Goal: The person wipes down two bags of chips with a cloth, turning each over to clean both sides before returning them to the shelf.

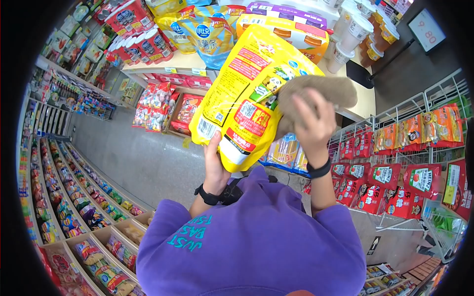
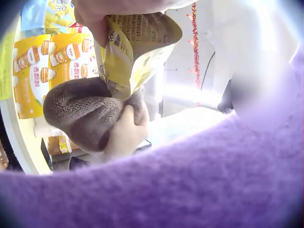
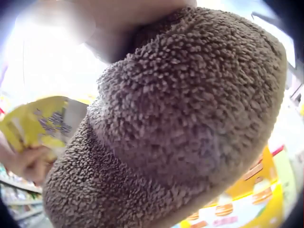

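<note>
A large yellow snack bag (image 1: 242,93) with red and black print is tilted in front of the purple shirt. My left hand (image 1: 214,165) grips it by its lower left corner, next to the barcode. Bunched in my right hand (image 1: 316,126) is a brown fleecy cloth (image 1: 340,91), which lies against the right side of the bag. Seen from the left wrist, the fingers (image 2: 126,130) curl into the folds of the cloth (image 2: 80,111) beside the bag's edge (image 2: 118,66). The cloth fills most of the right wrist view and hides much of the right hand there.
Ahead stands a display counter (image 1: 192,61) with snack pouches (image 1: 207,39), red tubs (image 1: 148,47) and orange boxes (image 1: 296,37). Stacked cups (image 1: 353,37) stand at its right. Wire racks of red packets (image 1: 385,177) flank the right side; shelves of snacks (image 1: 74,197) line the left.
</note>
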Demonstrator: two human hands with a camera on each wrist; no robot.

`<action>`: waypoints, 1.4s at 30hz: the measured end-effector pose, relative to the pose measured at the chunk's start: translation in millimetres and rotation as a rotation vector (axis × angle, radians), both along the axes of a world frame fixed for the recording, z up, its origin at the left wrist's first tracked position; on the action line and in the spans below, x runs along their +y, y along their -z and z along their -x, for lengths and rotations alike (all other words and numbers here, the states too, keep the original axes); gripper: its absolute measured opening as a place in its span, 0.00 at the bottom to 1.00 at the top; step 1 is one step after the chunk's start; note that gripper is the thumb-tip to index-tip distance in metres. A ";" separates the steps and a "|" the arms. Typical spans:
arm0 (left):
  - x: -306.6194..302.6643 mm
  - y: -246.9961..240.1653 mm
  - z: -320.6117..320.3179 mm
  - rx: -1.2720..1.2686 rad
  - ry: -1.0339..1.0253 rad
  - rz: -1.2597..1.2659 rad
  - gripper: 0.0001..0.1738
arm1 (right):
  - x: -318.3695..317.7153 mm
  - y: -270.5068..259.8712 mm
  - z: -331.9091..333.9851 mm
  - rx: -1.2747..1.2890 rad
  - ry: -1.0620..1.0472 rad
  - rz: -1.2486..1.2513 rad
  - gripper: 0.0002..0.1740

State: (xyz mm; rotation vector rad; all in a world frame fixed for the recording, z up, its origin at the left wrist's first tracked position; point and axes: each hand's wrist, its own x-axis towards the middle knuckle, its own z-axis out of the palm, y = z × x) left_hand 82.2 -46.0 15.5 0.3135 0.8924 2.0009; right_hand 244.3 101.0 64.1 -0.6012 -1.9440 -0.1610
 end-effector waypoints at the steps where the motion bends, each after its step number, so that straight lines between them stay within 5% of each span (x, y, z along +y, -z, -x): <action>1: 0.5 -4.0 -4.5 -0.024 0.000 0.006 0.27 | 9.7 -3.3 -2.1 0.013 0.046 0.035 0.24; 4: 4.7 -10.7 -8.6 -0.126 0.072 0.011 0.25 | 15.2 -10.0 7.5 0.116 0.097 0.024 0.25; 9: 4.3 4.8 6.6 -0.314 0.217 -0.133 0.24 | -44.9 6.4 13.8 -0.054 -0.594 0.257 0.21; 11: 1.6 1.4 9.8 -0.287 0.200 -0.084 0.24 | -46.6 -1.6 3.7 -0.175 -0.665 0.252 0.21; 12: -1.7 1.8 9.4 -0.295 0.235 -0.066 0.25 | -39.5 -2.1 0.7 -0.178 -0.667 0.258 0.21; 16: -9.3 -0.4 2.8 -0.264 0.260 -0.050 0.25 | 4.7 -14.9 -9.0 -0.080 -0.040 -0.086 0.23; 23: -15.0 8.0 17.6 -0.056 0.144 -0.055 0.28 | 26.7 -22.2 -2.8 0.191 -0.143 0.089 0.24; 25: -27.6 14.9 24.3 -0.037 0.160 -0.056 0.30 | 45.7 -16.8 -17.1 0.286 -0.062 0.297 0.22; 27: -41.9 14.3 24.2 -0.080 0.169 -0.033 0.31 | 57.2 -13.4 -29.3 0.144 -0.201 0.527 0.19; 31: -50.0 23.2 25.2 -0.062 0.223 -0.161 0.31 | 57.6 2.4 -39.1 0.280 -0.326 0.757 0.17; 33: -47.4 25.8 29.0 0.012 0.220 -0.125 0.32 | 33.8 -12.2 -45.9 0.708 -0.699 1.398 0.21; 35: -45.8 23.7 32.5 0.028 0.231 -0.088 0.32 | 13.5 -21.1 -49.7 0.708 -0.755 1.409 0.28; 38: -40.9 28.7 39.9 0.054 0.148 -0.026 0.30 | 11.1 -21.4 -61.7 0.481 -1.072 1.503 0.33; 39: -39.0 28.6 42.9 0.054 0.155 -0.021 0.30 | 16.8 -24.0 -62.8 0.489 -1.066 1.506 0.33; 41: -36.4 27.3 46.9 0.168 0.167 0.035 0.27 | 24.4 -30.3 -64.8 -0.131 -0.928 1.177 0.30; 42: -35.1 24.5 47.9 0.164 0.172 0.057 0.24 | 16.2 -39.2 -58.0 -0.153 -0.886 1.171 0.24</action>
